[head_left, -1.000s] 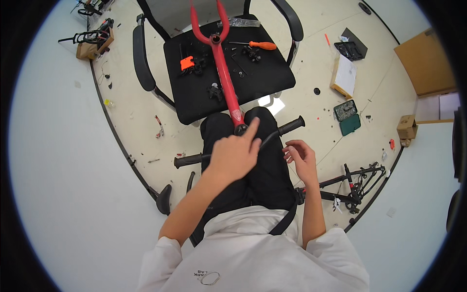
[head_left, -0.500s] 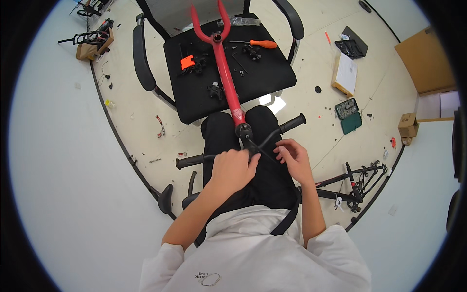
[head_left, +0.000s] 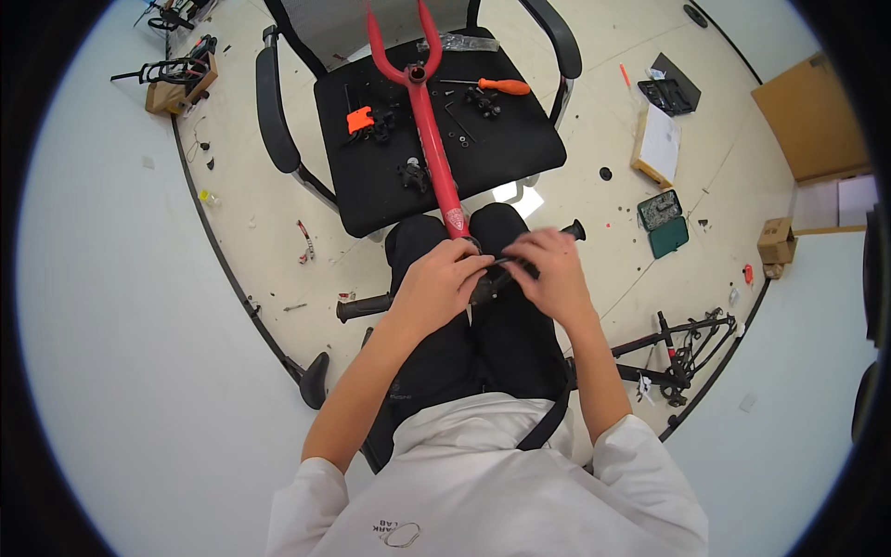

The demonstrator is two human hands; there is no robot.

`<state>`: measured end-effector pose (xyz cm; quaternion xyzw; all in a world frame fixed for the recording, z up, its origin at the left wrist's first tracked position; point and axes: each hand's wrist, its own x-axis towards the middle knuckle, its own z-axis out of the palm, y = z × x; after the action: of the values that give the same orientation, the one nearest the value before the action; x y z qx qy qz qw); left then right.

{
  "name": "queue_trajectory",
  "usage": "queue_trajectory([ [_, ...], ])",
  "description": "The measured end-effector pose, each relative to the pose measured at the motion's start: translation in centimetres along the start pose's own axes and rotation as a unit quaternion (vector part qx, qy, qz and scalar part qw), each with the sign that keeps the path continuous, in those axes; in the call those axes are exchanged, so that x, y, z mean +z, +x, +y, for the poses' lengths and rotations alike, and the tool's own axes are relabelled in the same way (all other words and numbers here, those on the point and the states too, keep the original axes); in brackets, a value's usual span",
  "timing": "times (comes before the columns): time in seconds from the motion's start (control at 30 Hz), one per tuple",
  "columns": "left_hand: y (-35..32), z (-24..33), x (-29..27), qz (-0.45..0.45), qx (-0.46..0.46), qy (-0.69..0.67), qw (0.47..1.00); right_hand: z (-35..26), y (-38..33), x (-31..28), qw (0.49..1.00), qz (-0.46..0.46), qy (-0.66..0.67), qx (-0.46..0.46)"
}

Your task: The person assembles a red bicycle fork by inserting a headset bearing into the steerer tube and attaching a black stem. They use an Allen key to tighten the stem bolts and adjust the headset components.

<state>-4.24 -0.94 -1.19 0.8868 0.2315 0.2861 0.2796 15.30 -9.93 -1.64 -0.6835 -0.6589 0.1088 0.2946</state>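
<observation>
**Two hands meet on the black handlebar**

In the middle of the frame, the left hand curls its fingers around the middle of the black handlebar. The right hand pinches a small dark part just beside it; what that part is cannot be told. The handlebar lies across the person's lap, with one rubber grip sticking out to the left and one to the right. It joins the red bike frame, which rests on the black office chair above. An orange-handled screwdriver lies on the seat.

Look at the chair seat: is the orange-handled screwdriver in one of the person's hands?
No, the orange-handled screwdriver lies on the black chair seat, apart from both hands.
</observation>
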Motion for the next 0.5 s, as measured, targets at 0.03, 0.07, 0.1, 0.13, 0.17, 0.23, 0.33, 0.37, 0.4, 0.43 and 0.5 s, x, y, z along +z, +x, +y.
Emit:
queue_trajectory([
  [0.03,-0.2,-0.2,0.3,0.009,-0.028,-0.02,0.999,-0.1,0.7,-0.5,0.997,0.06,-0.036,-0.012],
  [0.07,-0.3,-0.2,0.6,0.018,-0.056,-0.039,0.997,-0.2,1.2,-0.8,0.99,0.121,-0.071,-0.025],
  [0.1,-0.2,-0.1,0.9,0.027,-0.081,-0.061,0.994,-0.1,1.5,-0.6,0.984,0.159,-0.076,0.005],
  [0.13,-0.1,0.1,1.0,0.024,-0.118,-0.079,0.99,-0.1,1.6,-0.3,0.983,0.172,0.015,0.063],
  [0.17,-0.2,0.2,0.9,0.021,-0.155,-0.096,0.983,-0.2,1.8,0.1,0.97,0.184,0.107,0.119],
  [0.23,-0.6,0.6,1.0,0.028,-0.213,-0.113,0.97,-0.8,2.1,1.9,0.928,0.189,0.274,0.169],
  [0.33,-1.4,1.2,1.7,0.071,-0.253,-0.112,0.958,-3.2,2.6,4.3,0.852,0.128,0.456,0.221],
  [0.37,-2.0,1.2,2.2,0.09,-0.252,-0.108,0.957,-4.6,3.1,4.4,0.859,0.121,0.454,0.202],
  [0.4,-2.1,1.4,2.3,0.109,-0.248,-0.107,0.957,-5.5,3.4,4.3,0.867,0.115,0.45,0.182],
  [0.43,-2.5,1.9,1.9,0.1,-0.23,-0.078,0.965,-5.9,3.3,4.4,0.884,0.081,0.428,0.17],
  [0.5,-3.4,2.4,1.3,0.159,-0.162,-0.025,0.974,-5.9,3.0,4.9,0.909,0.027,0.396,0.128],
])
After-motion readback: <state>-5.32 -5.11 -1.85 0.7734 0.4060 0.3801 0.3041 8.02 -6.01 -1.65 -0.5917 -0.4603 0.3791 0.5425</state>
